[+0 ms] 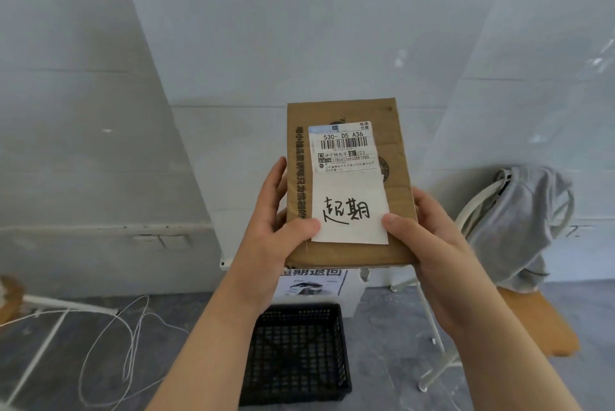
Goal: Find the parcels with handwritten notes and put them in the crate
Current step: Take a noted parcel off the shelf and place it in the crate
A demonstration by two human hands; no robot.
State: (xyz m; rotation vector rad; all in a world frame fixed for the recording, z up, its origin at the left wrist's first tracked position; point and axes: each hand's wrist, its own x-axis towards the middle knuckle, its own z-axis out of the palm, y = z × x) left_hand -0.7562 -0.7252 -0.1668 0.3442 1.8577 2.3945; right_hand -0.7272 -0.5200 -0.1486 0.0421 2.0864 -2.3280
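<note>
a flat brown cardboard parcel (396,197) is held up in the centre of the frame, its broad face turned toward the camera. a printed shipping label (342,148) with a barcode is stuck on its upper half, and a white handwritten note (351,207) bearing two black characters is fixed just below, overlapping the label's lower edge. the parcel is gripped at its lower left by the left hand (279,231), whose thumb is pressed onto the front beside the note while the fingers are curled behind the edge. the lower right is grasped by the right hand (429,237), thumb laid against the note's right corner and fingers wrapped behind. a black mesh crate (296,354) is seen on the grey floor at the lower centre, well below the parcel and apart from it. a white box (349,294) with a printed sign is placed just behind the crate. a folding chair (532,324) draped with grey clothing (519,224) is found at the right, and a white cable (133,337) is coiled on the floor at the lower left.
</note>
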